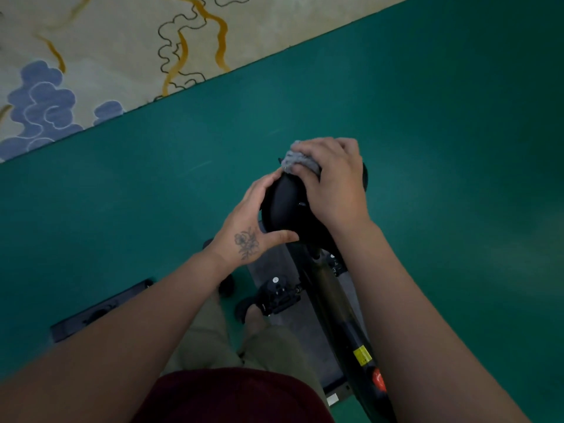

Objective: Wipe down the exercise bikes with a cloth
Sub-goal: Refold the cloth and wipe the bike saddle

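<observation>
No text, brand or number can be read anywhere in this view. A small yellow label (pixel 362 355) sits on the near part of the bike frame (pixel 332 303), at lower right; it carries dark marks, too small and blurred to make out. Just nearer on the same frame is a red-orange sticker (pixel 378 379), with no legible writing. A small white tag (pixel 332 399) lies at the near edge of the grey mat (pixel 311 340) under the bike; it too cannot be read.

The right hand (pixel 331 178) presses a grey cloth (pixel 297 161) onto the black saddle (pixel 283 206), gripped by the left hand (pixel 251 227).
</observation>
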Motion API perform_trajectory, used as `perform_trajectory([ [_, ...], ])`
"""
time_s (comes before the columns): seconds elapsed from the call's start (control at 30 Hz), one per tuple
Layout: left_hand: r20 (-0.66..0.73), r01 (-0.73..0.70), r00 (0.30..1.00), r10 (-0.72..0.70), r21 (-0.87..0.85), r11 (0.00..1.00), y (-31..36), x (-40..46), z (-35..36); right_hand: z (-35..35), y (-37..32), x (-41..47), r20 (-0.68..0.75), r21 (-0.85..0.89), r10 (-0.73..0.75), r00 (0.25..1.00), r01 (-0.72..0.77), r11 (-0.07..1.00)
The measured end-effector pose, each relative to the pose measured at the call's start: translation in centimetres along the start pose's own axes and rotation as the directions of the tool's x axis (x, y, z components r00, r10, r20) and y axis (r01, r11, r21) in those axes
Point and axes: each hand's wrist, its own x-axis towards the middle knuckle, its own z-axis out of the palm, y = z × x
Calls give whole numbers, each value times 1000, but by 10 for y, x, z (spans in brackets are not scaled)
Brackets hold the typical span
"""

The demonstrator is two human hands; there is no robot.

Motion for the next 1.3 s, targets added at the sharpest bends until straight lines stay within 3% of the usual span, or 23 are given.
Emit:
perform_trajectory([
  [0.23, 6, 13, 1000, -13, -20, 1000, 2, 1, 0, -20, 8, -37, 25, 53, -27, 999, 26, 998],
  [0.5, 44, 28, 999, -26, -40, 999, -2, 2, -3, -21, 7, -3, -55, 46, 190, 980, -188, 981],
  [0.73, 37, 22, 999, -18, -97, 995, -1, 5, -5, -5, -29, 2, 68, -60, 146, 987, -142, 988],
  [0.87, -17, -22, 1000, 21, -71, 997, 14, 2, -24, -12, -41, -18, -38, 137, 354, 934, -347, 928],
  [1.0, -163, -230, 960, 229, 14, 973, 40, 9, -42, -11, -61, -32, -97, 342, 523, 847, -465, 817],
  [1.17, -78, -296, 952, 295, 1, 955, 59, 28, -48, -9, -79, -43, 49, 706, 689, 723, -513, 488],
  [1.23, -65, -245, 968, 242, -37, 969, 54, 36, -51, -12, -85, -50, 120, 749, 663, 739, -506, 427],
  [1.3, -7, -178, 984, 179, -122, 976, 46, 47, -55, -19, -84, -58, 91, 706, 603, 792, -478, 522],
])
